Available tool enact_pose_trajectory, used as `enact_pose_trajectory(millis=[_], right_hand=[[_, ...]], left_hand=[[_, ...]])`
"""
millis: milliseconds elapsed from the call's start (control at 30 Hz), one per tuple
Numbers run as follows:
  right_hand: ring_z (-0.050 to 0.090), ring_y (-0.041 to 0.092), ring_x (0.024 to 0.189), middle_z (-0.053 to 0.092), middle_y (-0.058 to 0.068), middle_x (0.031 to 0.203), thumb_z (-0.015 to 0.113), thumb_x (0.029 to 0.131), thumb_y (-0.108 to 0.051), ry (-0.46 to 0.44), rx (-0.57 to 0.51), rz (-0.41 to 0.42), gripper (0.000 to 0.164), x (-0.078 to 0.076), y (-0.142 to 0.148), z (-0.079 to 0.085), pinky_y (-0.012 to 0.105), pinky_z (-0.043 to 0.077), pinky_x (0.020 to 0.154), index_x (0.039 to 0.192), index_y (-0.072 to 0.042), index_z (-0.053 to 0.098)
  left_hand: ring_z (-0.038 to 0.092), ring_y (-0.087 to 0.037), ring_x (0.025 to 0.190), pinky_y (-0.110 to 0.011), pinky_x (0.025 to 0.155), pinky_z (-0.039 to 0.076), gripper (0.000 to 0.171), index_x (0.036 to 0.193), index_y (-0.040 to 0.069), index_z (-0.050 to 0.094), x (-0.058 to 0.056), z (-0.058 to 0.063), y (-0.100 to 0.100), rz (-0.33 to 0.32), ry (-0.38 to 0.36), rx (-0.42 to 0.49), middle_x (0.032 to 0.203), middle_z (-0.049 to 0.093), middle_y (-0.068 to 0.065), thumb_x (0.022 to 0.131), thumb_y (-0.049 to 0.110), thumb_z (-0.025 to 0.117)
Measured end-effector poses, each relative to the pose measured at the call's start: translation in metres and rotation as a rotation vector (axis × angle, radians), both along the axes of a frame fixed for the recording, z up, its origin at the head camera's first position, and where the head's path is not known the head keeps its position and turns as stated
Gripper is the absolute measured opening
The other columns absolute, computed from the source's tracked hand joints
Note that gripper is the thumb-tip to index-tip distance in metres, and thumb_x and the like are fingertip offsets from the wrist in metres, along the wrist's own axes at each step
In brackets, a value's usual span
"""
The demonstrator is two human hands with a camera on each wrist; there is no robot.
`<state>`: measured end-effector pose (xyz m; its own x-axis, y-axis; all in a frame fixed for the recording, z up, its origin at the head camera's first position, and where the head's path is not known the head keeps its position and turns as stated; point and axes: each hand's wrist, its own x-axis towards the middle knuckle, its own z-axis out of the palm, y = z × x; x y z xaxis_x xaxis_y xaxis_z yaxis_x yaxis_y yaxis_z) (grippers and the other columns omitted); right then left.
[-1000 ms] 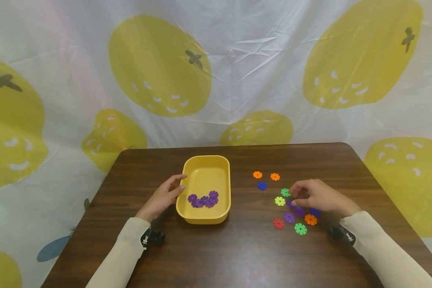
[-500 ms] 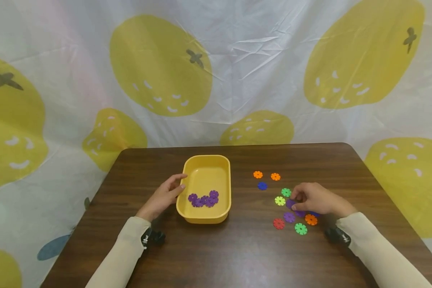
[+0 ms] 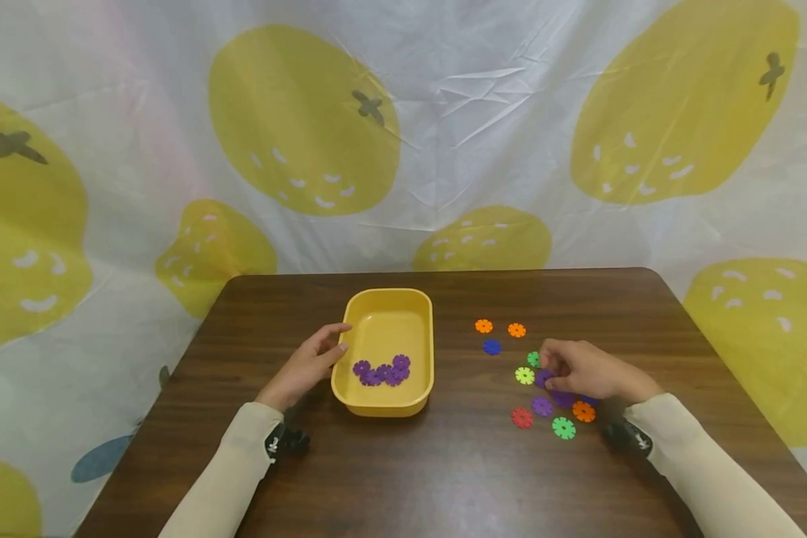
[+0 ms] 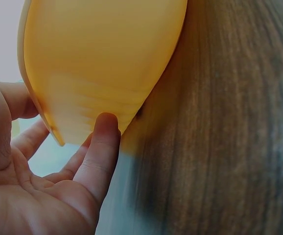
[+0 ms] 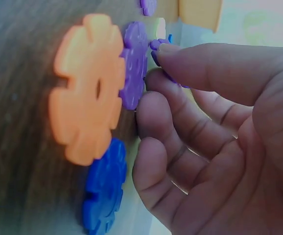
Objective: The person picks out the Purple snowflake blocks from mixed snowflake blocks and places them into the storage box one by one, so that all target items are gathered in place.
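My left hand [image 3: 302, 370] grips the left side of a yellow plastic tub [image 3: 393, 329], fingers at its rim and outer wall in the left wrist view. Several purple snowflake discs [image 3: 385, 372] lie in the tub's near end. To the right, my right hand [image 3: 592, 370] is low over the scattered discs, thumb and fingertips pinching a purple snowflake disc [image 5: 155, 56]. Another purple disc [image 5: 135, 66] is just under the fingers, beside an orange disc [image 5: 87, 93] and a blue disc [image 5: 105, 188]. The palm partly covers these in the head view.
Around the right hand lie a yellow-green disc [image 3: 524, 376], a red disc [image 3: 521, 418], a green disc [image 3: 563, 428] and a purple disc [image 3: 542, 406]. Farther back are two orange discs [image 3: 483, 326] and a blue disc [image 3: 492, 347]. A patterned cloth [image 3: 430, 149] hangs behind the brown table [image 3: 403, 478].
My right hand has lowered slightly among the discs, and its fingertips have closed at the purple one. The left hand and tub stay in place.
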<state>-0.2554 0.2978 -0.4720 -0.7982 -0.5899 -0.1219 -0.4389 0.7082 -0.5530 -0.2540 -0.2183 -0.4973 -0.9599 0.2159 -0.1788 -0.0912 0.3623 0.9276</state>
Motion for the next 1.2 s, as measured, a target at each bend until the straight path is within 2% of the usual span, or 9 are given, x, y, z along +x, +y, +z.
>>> enact_pose_trajectory(millis=[133, 300, 500, 633, 800, 967, 1200], right_hand=[[0.055, 0.005, 0.069, 0.064, -0.008, 0.083, 0.075, 0.096, -0.012, 0.023, -0.018, 0.030, 0.016, -0.002, 0.000, -0.001, 0.024, 0.050, 0.062, 0.110, -0.016, 0.070], [0.053, 0.003, 0.068, 0.064, -0.010, 0.078, 0.072, 0.100, -0.013, 0.098, -0.064, 0.023, 0.010, -0.006, -0.006, -0.002, 0.023, 0.048, 0.063, 0.107, -0.018, 0.076], [0.057, 0.006, 0.075, 0.068, -0.005, 0.084, 0.068, 0.105, -0.019, 0.124, -0.134, -0.002, 0.007, -0.010, -0.019, 0.003, 0.025, 0.051, 0.068, 0.107, -0.021, 0.074], [0.061, 0.008, 0.080, 0.071, -0.002, 0.089, 0.065, 0.107, -0.019, 0.128, -0.150, -0.011, 0.007, -0.012, -0.028, 0.005, 0.026, 0.054, 0.073, 0.109, -0.021, 0.071], [0.063, 0.010, 0.078, 0.074, 0.001, 0.091, 0.064, 0.107, -0.019, 0.111, -0.160, -0.032, 0.006, -0.014, -0.036, 0.009, 0.027, 0.054, 0.073, 0.109, -0.022, 0.070], [0.067, 0.014, 0.079, 0.077, 0.004, 0.093, 0.065, 0.107, -0.018, 0.108, -0.186, -0.032, 0.008, -0.017, -0.044, 0.014, 0.027, 0.055, 0.072, 0.112, -0.016, 0.071], [0.061, 0.012, 0.075, 0.077, 0.005, 0.094, 0.066, 0.106, -0.018, 0.165, -0.212, -0.027, 0.016, -0.023, -0.058, 0.018, 0.026, 0.052, 0.068, 0.119, -0.011, 0.074]], left_hand=[[0.063, -0.031, 0.122, -0.048, 0.104, 0.059, 0.048, 0.158, 0.027, 0.047, 0.000, 0.000, 0.000, 0.001, -0.004, 0.001, 0.136, 0.056, -0.019, 0.111, 0.033, 0.057], [0.063, -0.031, 0.123, -0.049, 0.105, 0.059, 0.048, 0.158, 0.028, 0.047, 0.000, 0.000, 0.000, -0.003, 0.002, -0.002, 0.137, 0.056, -0.019, 0.111, 0.033, 0.057], [0.063, -0.031, 0.122, -0.050, 0.105, 0.058, 0.047, 0.157, 0.030, 0.048, 0.001, 0.002, -0.001, 0.002, 0.001, -0.007, 0.136, 0.057, -0.019, 0.111, 0.032, 0.057], [0.064, -0.030, 0.120, -0.048, 0.104, 0.060, 0.048, 0.157, 0.029, 0.047, -0.001, -0.001, -0.001, 0.002, -0.003, -0.001, 0.134, 0.057, -0.019, 0.111, 0.033, 0.057], [0.064, -0.029, 0.118, -0.046, 0.102, 0.061, 0.048, 0.158, 0.027, 0.047, -0.001, -0.002, 0.000, -0.002, -0.001, 0.003, 0.132, 0.057, -0.019, 0.111, 0.033, 0.057], [0.063, -0.030, 0.119, -0.047, 0.103, 0.060, 0.048, 0.158, 0.026, 0.047, -0.002, -0.003, -0.001, -0.003, -0.001, 0.009, 0.133, 0.056, -0.020, 0.111, 0.032, 0.057], [0.063, -0.031, 0.119, -0.048, 0.103, 0.060, 0.047, 0.157, 0.025, 0.048, -0.003, -0.004, -0.002, -0.009, 0.004, 0.016, 0.132, 0.055, -0.022, 0.111, 0.031, 0.057]])
